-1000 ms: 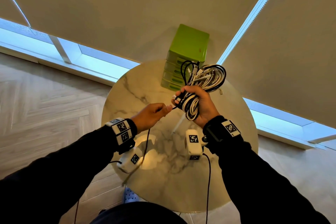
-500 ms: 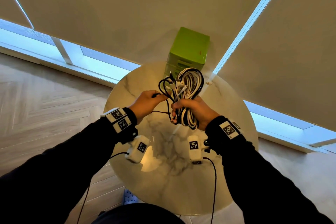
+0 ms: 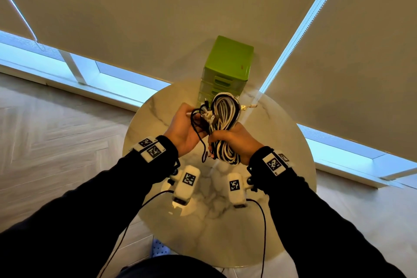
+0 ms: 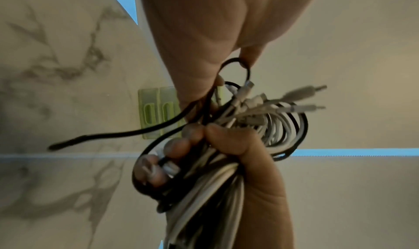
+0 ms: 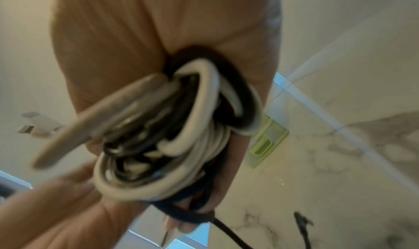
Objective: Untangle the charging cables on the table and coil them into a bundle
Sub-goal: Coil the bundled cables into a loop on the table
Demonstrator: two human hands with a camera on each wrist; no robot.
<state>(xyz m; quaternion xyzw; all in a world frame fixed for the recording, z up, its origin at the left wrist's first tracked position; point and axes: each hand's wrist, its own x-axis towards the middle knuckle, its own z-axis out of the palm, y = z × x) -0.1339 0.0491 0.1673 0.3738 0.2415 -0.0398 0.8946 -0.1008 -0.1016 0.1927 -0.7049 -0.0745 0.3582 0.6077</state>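
Observation:
A coiled bundle of white and black charging cables (image 3: pixel 225 119) is held above the round marble table (image 3: pixel 282 210). My right hand (image 3: pixel 234 140) grips the bundle (image 4: pixel 226 177) around its middle, fingers wrapped tight. My left hand (image 3: pixel 187 128) sits against the bundle's left side and pinches a loop of black cable (image 4: pixel 235 68) near the plugs. That black cable's loose end (image 3: pixel 204 156) hangs down between my hands. Several white plugs (image 4: pixel 301 98) stick out of the bundle's top. In the right wrist view the coils (image 5: pixel 181 131) fill my palm.
A green mini drawer unit (image 3: pixel 228 67) stands at the table's far edge, just behind the bundle. Beige roller blinds hang beyond it, with window strips below. A white plug (image 3: pixel 248 107) juts out to the right of the coil. Wood floor lies left and right.
My left hand moved up and right from a stretched black cable to the bundle, bringing that cable around it. The bundle tilted upright and came closer to me.

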